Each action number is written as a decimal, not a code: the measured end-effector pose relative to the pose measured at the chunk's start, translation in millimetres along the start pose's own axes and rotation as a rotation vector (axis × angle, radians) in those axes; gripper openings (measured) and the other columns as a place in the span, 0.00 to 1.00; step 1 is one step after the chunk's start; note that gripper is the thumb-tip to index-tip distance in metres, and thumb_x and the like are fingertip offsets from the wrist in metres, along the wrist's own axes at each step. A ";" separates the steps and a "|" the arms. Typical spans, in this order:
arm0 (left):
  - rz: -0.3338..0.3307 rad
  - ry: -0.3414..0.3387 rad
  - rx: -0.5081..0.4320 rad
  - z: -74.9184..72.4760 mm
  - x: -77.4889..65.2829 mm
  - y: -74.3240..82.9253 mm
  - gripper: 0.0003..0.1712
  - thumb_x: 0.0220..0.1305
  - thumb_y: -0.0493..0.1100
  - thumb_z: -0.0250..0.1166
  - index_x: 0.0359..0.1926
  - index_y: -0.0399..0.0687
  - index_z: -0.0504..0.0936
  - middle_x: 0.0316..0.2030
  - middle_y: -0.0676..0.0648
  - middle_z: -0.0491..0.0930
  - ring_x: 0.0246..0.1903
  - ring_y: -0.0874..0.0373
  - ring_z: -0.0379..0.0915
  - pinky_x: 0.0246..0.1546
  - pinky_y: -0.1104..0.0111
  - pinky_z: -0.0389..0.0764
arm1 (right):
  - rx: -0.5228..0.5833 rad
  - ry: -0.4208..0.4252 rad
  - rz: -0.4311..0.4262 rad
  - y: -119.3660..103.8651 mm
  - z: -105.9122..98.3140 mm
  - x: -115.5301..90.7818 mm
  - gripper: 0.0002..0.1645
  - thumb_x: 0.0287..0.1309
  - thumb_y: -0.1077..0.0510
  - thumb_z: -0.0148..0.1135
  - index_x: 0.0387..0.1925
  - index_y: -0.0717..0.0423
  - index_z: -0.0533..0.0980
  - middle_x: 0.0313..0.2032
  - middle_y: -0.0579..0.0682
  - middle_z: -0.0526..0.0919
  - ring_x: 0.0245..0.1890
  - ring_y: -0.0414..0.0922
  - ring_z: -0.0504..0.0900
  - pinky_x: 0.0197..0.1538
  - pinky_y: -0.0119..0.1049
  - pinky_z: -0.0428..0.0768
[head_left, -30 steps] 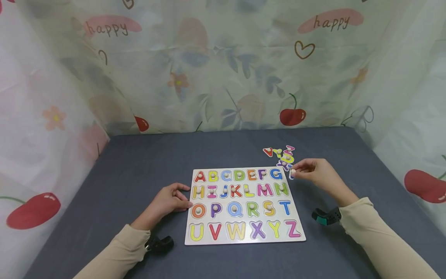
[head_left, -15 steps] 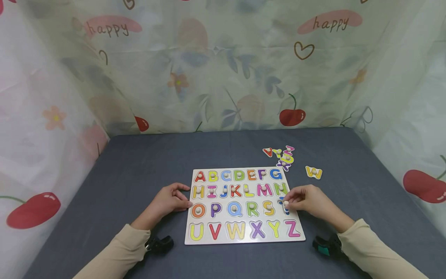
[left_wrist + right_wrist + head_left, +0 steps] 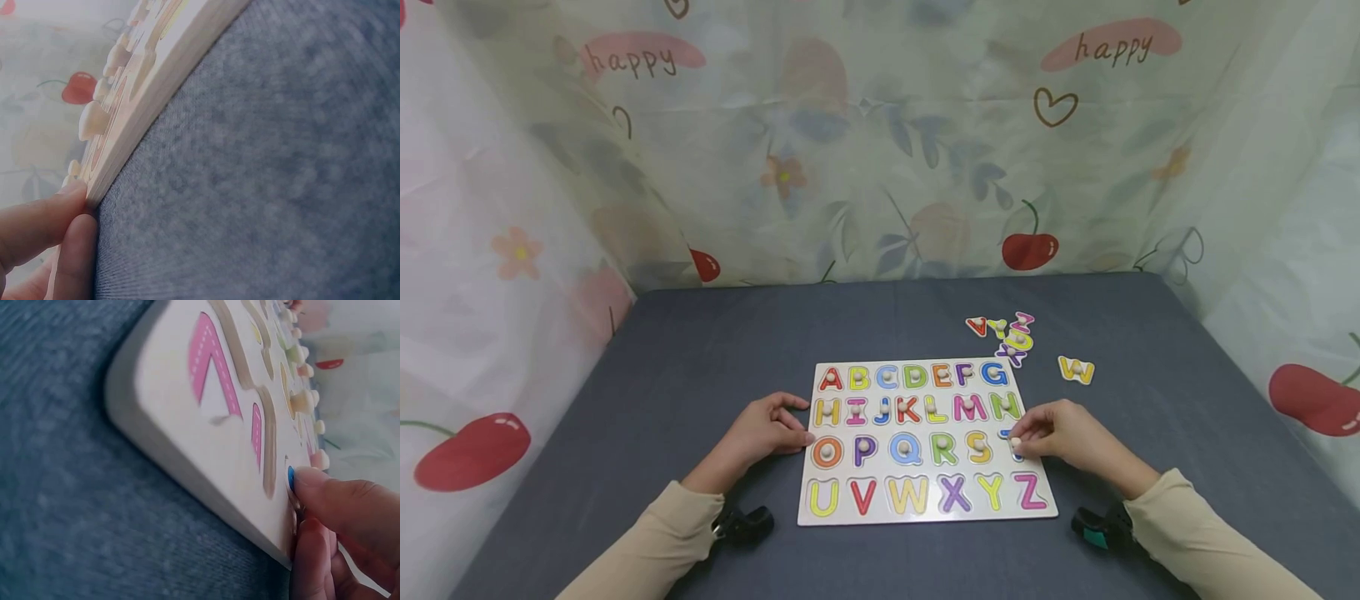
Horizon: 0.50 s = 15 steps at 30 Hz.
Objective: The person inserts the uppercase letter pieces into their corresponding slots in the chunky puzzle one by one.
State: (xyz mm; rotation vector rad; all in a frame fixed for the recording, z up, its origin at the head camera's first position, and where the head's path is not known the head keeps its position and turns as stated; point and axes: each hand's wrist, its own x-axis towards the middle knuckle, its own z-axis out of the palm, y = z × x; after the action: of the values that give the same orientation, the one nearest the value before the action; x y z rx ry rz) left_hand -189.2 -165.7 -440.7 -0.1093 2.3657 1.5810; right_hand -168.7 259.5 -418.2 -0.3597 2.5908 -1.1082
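Note:
A white alphabet puzzle board (image 3: pixel 925 504) lies on the dark cloth, its upper rows filled with knobbed letters. My right hand (image 3: pixel 1063 437) pinches the knob of the blue T piece (image 3: pixel 1004 434) at the T recess. Fingers hide much of that piece; in the right wrist view only a blue bit (image 3: pixel 291 478) shows beside the thumb. My left hand (image 3: pixel 769 427) touches the board's left edge with thumb and fingers, also seen close up in the left wrist view. The U, V, W, X, Y and Z (image 3: pixel 1030 492) recesses of the bottom row hold no pieces.
Behind the board's far right corner lie loose letters: red V (image 3: pixel 977 326), yellow Y (image 3: pixel 997 327), pink Z (image 3: pixel 1022 322), yellow U (image 3: pixel 1018 340) and purple X (image 3: pixel 1011 354). A yellow W (image 3: pixel 1076 370) lies apart to the right. A patterned curtain (image 3: pixel 865 167) surrounds the table.
My right hand has brought the T piece from beside the board's far right corner down to the T recess, uncovering the W. Over the last half second it shifts only slightly. The left hand stays put.

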 end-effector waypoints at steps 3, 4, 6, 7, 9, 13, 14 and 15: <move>-0.003 0.005 -0.002 0.1 0.4 0.2 0.32 0.41 0.36 0.76 0.50 0.41 0.74 0.27 0.42 0.77 0.25 0.55 0.77 0.30 0.65 0.81 | -0.005 -0.006 0.002 -1.4 -0.4 1.0 0.13 0.44 0.54 0.73 0.32 0.55 0.82 0.23 0.44 0.81 0.25 0.42 0.76 0.27 0.29 0.74; -0.004 0.007 -0.001 0.0 0.6 0.0 0.32 0.41 0.36 0.76 0.50 0.41 0.74 0.27 0.42 0.77 0.25 0.55 0.77 0.30 0.65 0.81 | -0.004 -0.009 0.004 -2.3 -0.6 1.1 0.13 0.44 0.55 0.73 0.32 0.56 0.82 0.23 0.44 0.81 0.25 0.42 0.76 0.27 0.29 0.74; -0.008 0.011 0.001 0.1 0.6 0.0 0.32 0.41 0.36 0.76 0.50 0.42 0.74 0.27 0.42 0.77 0.25 0.55 0.77 0.30 0.65 0.81 | -0.009 -0.017 0.008 -4.2 -1.3 1.6 0.13 0.44 0.55 0.73 0.32 0.56 0.82 0.24 0.44 0.81 0.25 0.42 0.76 0.28 0.29 0.74; -0.009 0.012 0.003 0.1 0.7 0.0 0.32 0.42 0.36 0.76 0.50 0.42 0.74 0.27 0.42 0.77 0.25 0.55 0.77 0.30 0.65 0.81 | -0.012 -0.020 0.014 -5.2 -1.4 2.0 0.13 0.43 0.55 0.73 0.32 0.56 0.82 0.24 0.44 0.81 0.26 0.42 0.76 0.28 0.29 0.74; -0.010 0.013 0.004 0.2 0.9 -0.2 0.32 0.42 0.36 0.76 0.50 0.42 0.74 0.27 0.42 0.77 0.25 0.55 0.77 0.30 0.65 0.81 | -0.015 -0.027 0.025 -7.0 -1.8 2.7 0.13 0.43 0.55 0.73 0.32 0.56 0.82 0.24 0.45 0.81 0.26 0.42 0.76 0.28 0.30 0.74; -0.010 0.012 0.000 0.5 1.2 -0.3 0.32 0.41 0.35 0.76 0.50 0.42 0.73 0.27 0.42 0.77 0.26 0.55 0.77 0.30 0.65 0.81 | -0.027 -0.041 0.053 -8.4 -1.8 4.7 0.11 0.44 0.56 0.73 0.31 0.56 0.82 0.24 0.45 0.80 0.25 0.42 0.75 0.28 0.30 0.74; -0.009 0.012 -0.002 0.5 1.1 -0.3 0.32 0.41 0.35 0.76 0.50 0.41 0.74 0.27 0.42 0.77 0.25 0.55 0.77 0.30 0.65 0.81 | -0.029 -0.046 0.056 -8.6 -2.0 5.0 0.11 0.44 0.57 0.73 0.31 0.56 0.82 0.24 0.45 0.80 0.25 0.42 0.75 0.28 0.30 0.74; -0.008 0.011 -0.004 0.5 1.0 -0.3 0.32 0.41 0.35 0.76 0.50 0.41 0.74 0.27 0.42 0.77 0.25 0.55 0.77 0.30 0.65 0.81 | -0.030 -0.048 0.061 -8.7 -2.0 5.4 0.10 0.44 0.57 0.73 0.30 0.55 0.82 0.23 0.45 0.80 0.25 0.42 0.75 0.28 0.31 0.74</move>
State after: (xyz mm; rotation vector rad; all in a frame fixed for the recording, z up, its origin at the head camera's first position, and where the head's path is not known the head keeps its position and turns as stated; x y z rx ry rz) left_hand -189.9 -165.2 -441.4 -0.1290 2.3676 1.5851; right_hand -173.5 253.2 -411.5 -0.3078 2.5607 -1.0286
